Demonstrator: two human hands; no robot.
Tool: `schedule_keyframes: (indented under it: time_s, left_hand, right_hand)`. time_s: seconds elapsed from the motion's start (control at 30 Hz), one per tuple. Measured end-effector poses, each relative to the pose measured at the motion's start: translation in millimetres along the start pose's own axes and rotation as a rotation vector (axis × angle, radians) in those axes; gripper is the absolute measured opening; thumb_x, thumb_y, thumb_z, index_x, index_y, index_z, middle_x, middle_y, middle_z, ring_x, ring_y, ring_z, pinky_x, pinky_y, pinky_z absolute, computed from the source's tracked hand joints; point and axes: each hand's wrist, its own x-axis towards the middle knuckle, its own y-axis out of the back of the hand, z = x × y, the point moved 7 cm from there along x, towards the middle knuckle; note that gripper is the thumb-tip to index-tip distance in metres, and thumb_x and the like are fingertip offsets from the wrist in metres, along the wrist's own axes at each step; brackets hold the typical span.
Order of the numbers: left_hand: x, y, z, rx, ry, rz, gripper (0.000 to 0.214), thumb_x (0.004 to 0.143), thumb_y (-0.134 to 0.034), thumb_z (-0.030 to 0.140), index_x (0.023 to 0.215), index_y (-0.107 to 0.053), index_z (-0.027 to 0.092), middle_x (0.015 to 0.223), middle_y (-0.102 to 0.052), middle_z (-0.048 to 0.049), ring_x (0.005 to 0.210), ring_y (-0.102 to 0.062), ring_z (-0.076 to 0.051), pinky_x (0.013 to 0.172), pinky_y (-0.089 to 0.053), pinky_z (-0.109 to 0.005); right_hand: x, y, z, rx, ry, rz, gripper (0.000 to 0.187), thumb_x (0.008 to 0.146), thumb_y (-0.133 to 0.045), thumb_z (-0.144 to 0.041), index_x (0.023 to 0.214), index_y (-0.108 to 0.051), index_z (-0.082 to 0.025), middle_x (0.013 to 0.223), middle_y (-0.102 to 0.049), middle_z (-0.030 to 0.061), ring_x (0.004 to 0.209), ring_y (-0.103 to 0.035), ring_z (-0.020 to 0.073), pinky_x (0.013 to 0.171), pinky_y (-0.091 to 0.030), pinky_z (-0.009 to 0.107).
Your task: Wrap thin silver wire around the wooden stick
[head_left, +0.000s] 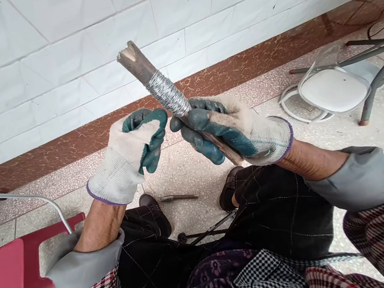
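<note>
A wooden stick (137, 63) is held up at a slant, its notched end pointing to the upper left. Many turns of thin silvery wire (168, 93) are wound tightly round its middle. My right hand (217, 127), in a white glove with a dark green coating, is closed round the stick below the winding. Just left of the winding, my left hand (143, 142) wears a matching glove. Its fingers are curled into a pinch, and whatever may be between them does not show. Both hands are above my knees.
On the floor between my shoes lies a second stick (182, 196) with wire round one end. A red chair (4, 278) stands at the left, a white child-size seat (334, 90) and metal legs at the right. Ahead is a tiled wall (87, 48).
</note>
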Motion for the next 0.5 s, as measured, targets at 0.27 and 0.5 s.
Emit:
schedule_keyframes:
  time_s: [0.27, 0.5]
  left_hand:
    - [0.8, 14.8, -13.7, -0.045, -0.050, -0.058, 0.017, 0.084, -0.070, 0.033, 0.093, -0.072, 0.019, 0.072, -0.067, -0.0027, 0.040, -0.043, -0.007, 0.035, -0.031, -0.023]
    - [-5.6, 3.9, -19.7, 0.014, -0.029, -0.136, 0.028, 0.075, -0.077, 0.022, 0.102, -0.076, 0.014, 0.091, -0.076, -0.0081, 0.046, -0.053, -0.007, 0.038, -0.038, -0.020]
  right_hand:
    - [-1.6, 16.6, -10.8, 0.137, 0.044, 0.030, 0.020, 0.099, -0.063, -0.038, 0.104, -0.069, -0.020, 0.071, -0.052, -0.0012, 0.047, -0.045, 0.0101, 0.036, -0.036, 0.023]
    - [-0.8, 17.3, -13.8, 0.211, 0.083, 0.018, 0.023, 0.100, -0.061, -0.038, 0.103, -0.070, -0.017, 0.071, -0.052, -0.0014, 0.047, -0.047, 0.0097, 0.034, -0.035, 0.022]
